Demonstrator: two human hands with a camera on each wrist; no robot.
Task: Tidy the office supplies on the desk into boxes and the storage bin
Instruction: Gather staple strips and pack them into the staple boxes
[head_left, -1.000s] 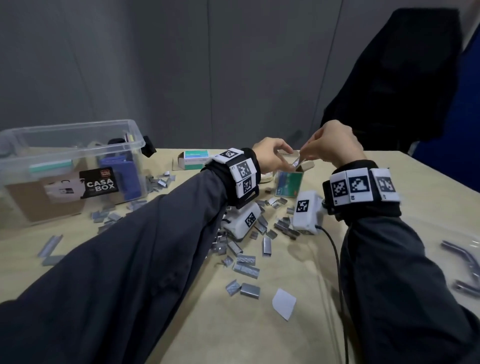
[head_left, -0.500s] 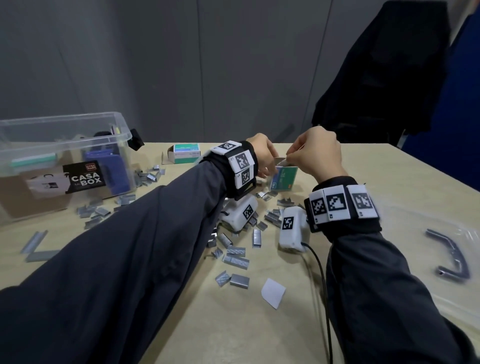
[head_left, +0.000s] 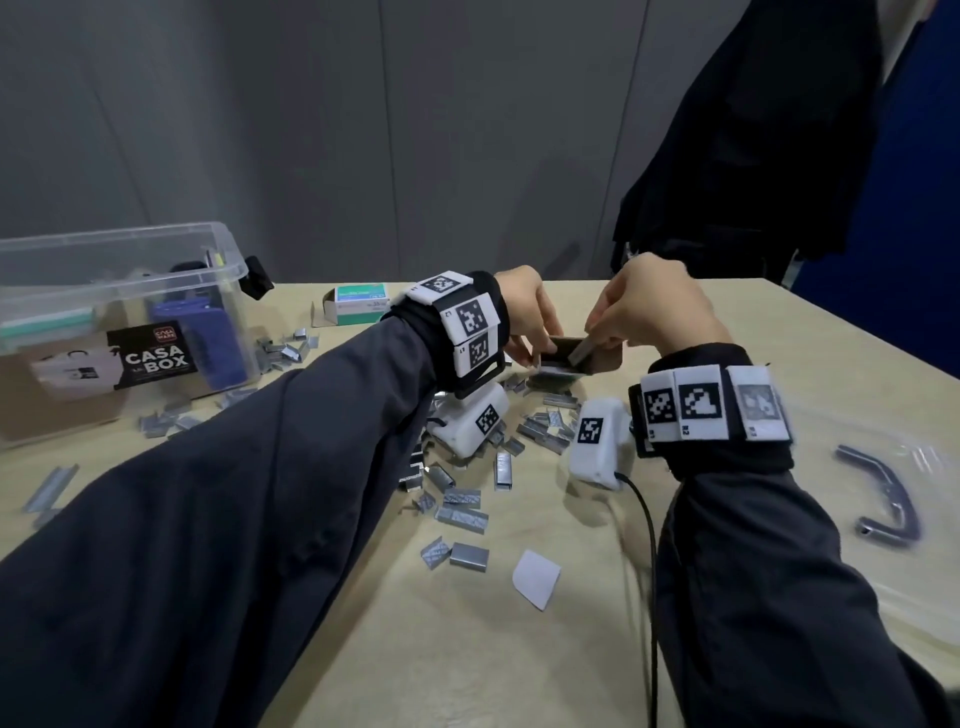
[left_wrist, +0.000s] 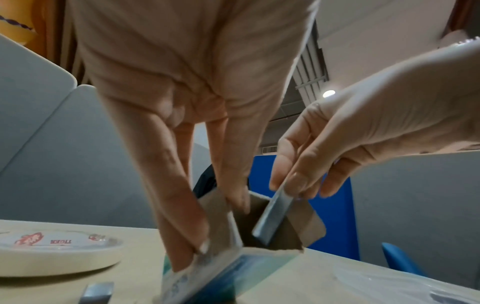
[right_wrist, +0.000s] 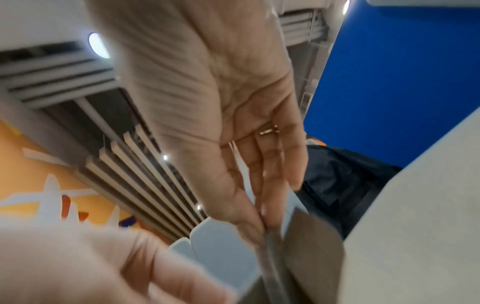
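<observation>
Left hand (left_wrist: 182, 185) steadies the tilted staple box (left_wrist: 233, 257) as right hand (left_wrist: 337, 144) pinches a staple strip (left_wrist: 272, 218) that may catch the flap and spill.

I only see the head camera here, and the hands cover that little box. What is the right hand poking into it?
Observer: In the left wrist view, the right hand pinches a strip of staples, whose lower end is inside the open staple box.
Operator: And the other one?
Observer: The left hand grips the box, with its thumb on the side wall and a finger at the open mouth.
Operator: Anything hidden behind the hands?
Observer: A white tape roll lies flat on the desk beside the box.
</observation>
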